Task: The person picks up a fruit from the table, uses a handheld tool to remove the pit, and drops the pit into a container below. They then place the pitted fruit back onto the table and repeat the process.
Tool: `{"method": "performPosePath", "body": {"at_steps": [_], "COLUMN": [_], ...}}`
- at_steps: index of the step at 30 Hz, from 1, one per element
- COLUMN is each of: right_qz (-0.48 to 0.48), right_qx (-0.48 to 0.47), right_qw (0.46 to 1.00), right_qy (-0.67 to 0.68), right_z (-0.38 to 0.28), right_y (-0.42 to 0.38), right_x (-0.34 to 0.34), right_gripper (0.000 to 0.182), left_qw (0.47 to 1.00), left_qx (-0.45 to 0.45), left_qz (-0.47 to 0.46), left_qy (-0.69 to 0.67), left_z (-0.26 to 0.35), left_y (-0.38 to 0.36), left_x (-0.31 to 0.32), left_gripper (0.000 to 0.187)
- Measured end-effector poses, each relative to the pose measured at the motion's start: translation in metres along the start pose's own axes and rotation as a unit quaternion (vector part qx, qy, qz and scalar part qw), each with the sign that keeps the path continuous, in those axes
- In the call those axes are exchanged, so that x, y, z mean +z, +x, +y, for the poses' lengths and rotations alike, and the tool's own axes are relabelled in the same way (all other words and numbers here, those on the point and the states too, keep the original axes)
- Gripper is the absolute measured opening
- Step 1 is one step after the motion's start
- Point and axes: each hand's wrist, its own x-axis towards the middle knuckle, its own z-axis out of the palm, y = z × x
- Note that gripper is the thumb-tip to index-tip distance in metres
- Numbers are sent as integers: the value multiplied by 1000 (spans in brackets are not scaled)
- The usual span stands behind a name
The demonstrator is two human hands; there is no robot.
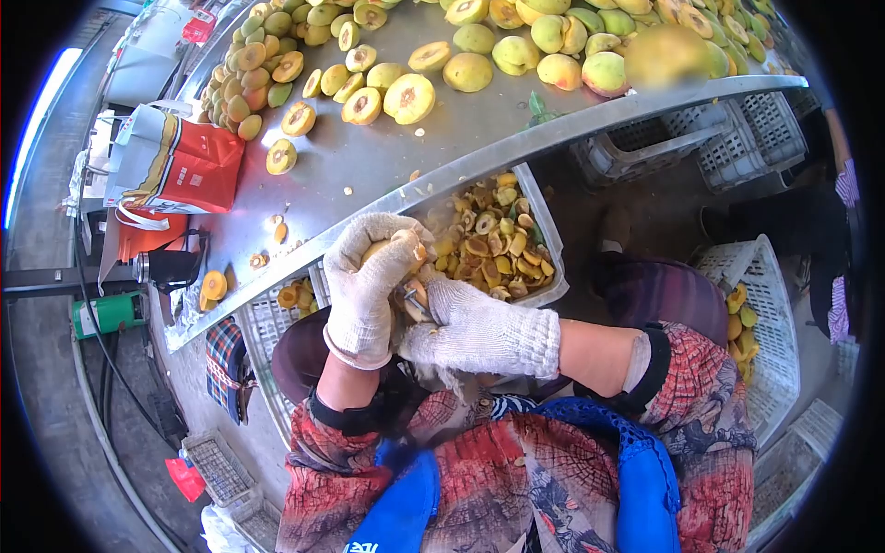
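In a white knitted glove, my left hand [364, 290] is closed around a piece of yellow-orange fruit [376, 250], mostly hidden by the fingers. My right hand [484, 327], gloved too, is closed on a small tool with a metal part [417, 302] showing by the thumb; its kind is hard to make out. Both hands meet above my lap, at the metal table's edge. Just beyond them sits a crate [550, 226] full of cut yellow fruit pieces [498, 249].
A metal table [323, 189] carries many peach-like fruits [468, 72], some halved. A red and white bag [198, 164] stands at its left. White plastic crates [770, 323] are at the right and under the table. Another person's striped sleeve [846, 184] shows at far right.
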Motion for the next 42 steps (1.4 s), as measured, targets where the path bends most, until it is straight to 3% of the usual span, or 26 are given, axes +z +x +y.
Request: {"method": "performPosePath", "body": {"at_steps": [3, 9, 12, 15, 18, 20, 22, 23, 26, 32, 35, 40, 42], "right_qz": [-71, -111, -118, -117, -86, -14, 58, 58, 68, 134, 159, 143, 126], "right_qx": [92, 55, 114, 133, 102, 53, -11, -38, 15, -86, -38, 1, -33], "right_qw": [991, 956, 917, 936, 965, 996, 993, 983, 968, 909, 893, 891, 893], "right_qy": [63, 267, 364, 305, 227, 65, -105, -172, -240, -384, -419, -431, -431], "right_z": [-10, -9, -11, -17, -15, -5, -2, 2, 4, 25, 27, 22, 26], "right_y": [-5, -13, -20, -21, -20, -13, -10, -8, -3, 3, 6, 10, 11], "right_x": [-6, -10, -9, -11, -11, -5, -4, -5, -5, -12, -13, -20, -18], "right_gripper": [31, 22, 22, 25, 30, 27, 31, 43, 41, 35, 24, 24, 26], "left_qw": [999, 988, 976, 965, 979, 988, 992, 995, 993, 998, 994, 986, 991], "left_qx": [1, 7, 20, 34, 4, 26, 49, 6, 15, 22, 47, 38, 16], "left_qz": [-19, -93, -106, -115, -105, -100, -81, -82, -69, 4, 53, 125, 93], "left_qy": [-28, -124, -192, -233, -176, -115, -79, -62, -91, -64, -79, -107, -94], "left_z": [-2, -5, -19, -28, -18, -15, -15, -10, -11, -17, -28, -46, -38], "left_y": [0, 4, 4, 3, 3, 4, 5, 3, 5, 8, 8, 10, 7], "left_x": [-1, -9, -10, -8, -9, -11, -9, -11, -7, 3, 9, 7, 2], "left_gripper": [21, 30, 34, 35, 33, 28, 27, 24, 21, 20, 17, 18, 20]}}
